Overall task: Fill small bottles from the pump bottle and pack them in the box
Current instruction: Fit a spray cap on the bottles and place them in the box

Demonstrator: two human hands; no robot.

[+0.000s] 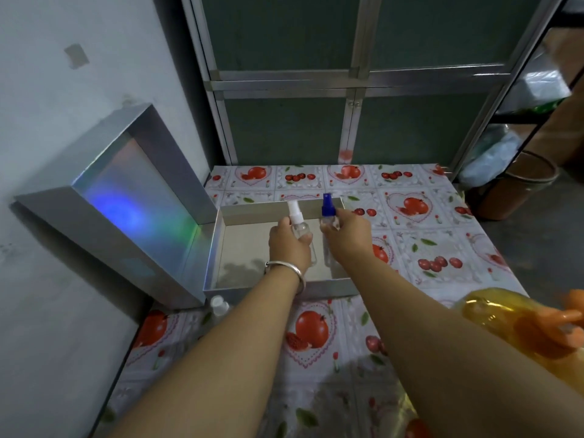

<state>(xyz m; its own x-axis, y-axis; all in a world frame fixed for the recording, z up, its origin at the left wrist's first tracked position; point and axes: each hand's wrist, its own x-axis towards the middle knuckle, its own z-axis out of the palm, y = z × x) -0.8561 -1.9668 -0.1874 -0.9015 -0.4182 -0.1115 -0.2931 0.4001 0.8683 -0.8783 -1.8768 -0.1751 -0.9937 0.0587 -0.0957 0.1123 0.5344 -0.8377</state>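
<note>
Over the open silver box (218,248), my left hand (289,245) grips a small clear bottle with a white spray cap (298,221). Beside it my right hand (346,237) holds a second clear bottle with a blue spray cap (327,207). Both bottles stand roughly upright above the box's right half, close together. The yellow pump bottle (493,314) with an orange pump head lies blurred at the lower right, partly behind my right forearm. Another small bottle with a white cap (219,305) stands just outside the box's near left corner.
The box's shiny lid (126,197) leans against the wall on the left, touching the box. A fruit-patterned cloth (426,248) covers the table. A metal-framed panel (357,83) rises behind it, and a brown bin (518,188) stands on the floor at the right.
</note>
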